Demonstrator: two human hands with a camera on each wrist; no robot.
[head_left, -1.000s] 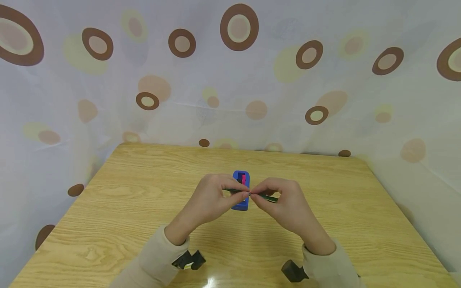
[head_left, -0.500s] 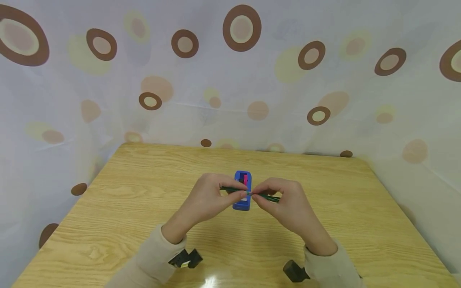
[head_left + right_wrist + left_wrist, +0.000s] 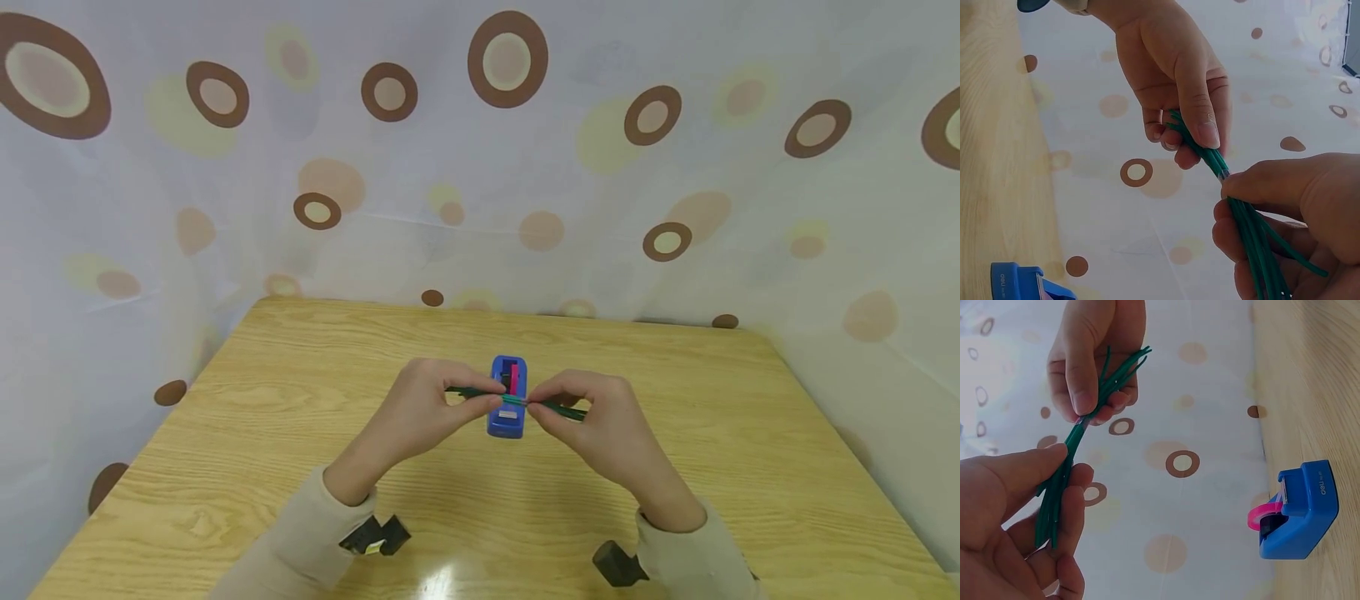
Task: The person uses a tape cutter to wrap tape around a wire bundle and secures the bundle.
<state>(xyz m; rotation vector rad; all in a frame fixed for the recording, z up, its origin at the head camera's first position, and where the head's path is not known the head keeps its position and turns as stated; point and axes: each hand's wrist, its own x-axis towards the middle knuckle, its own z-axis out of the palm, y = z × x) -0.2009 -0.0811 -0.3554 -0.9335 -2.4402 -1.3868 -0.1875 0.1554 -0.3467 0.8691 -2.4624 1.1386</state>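
Note:
Both hands hold a thin bundle of green, wire-like strands point(image 3: 513, 399) above the table. My left hand point(image 3: 420, 410) pinches one half between thumb and fingers. Its thumb and fingertips lie along the strands point(image 3: 1047, 509) in the left wrist view. My right hand point(image 3: 603, 425) pinches the other half, its thumb tip at a shiny clear band point(image 3: 1223, 175), seemingly tape, round the bundle's middle. Loose strand ends fan out past both hands. Behind the bundle, a blue tape dispenser point(image 3: 507, 428) stands on the table with a pink roll core point(image 3: 1262, 516) in it.
The wooden table point(image 3: 300, 350) spreads out under the hands. A pale curtain point(image 3: 450, 150) with brown ring patterns hangs behind and at the sides. Dark camera mounts point(image 3: 617, 564) sit at both sleeve cuffs.
My left hand has slid leftward along the bundle, away from the right hand, so more green strand shows between them. The right hand keeps its grip. The dispenser now shows more.

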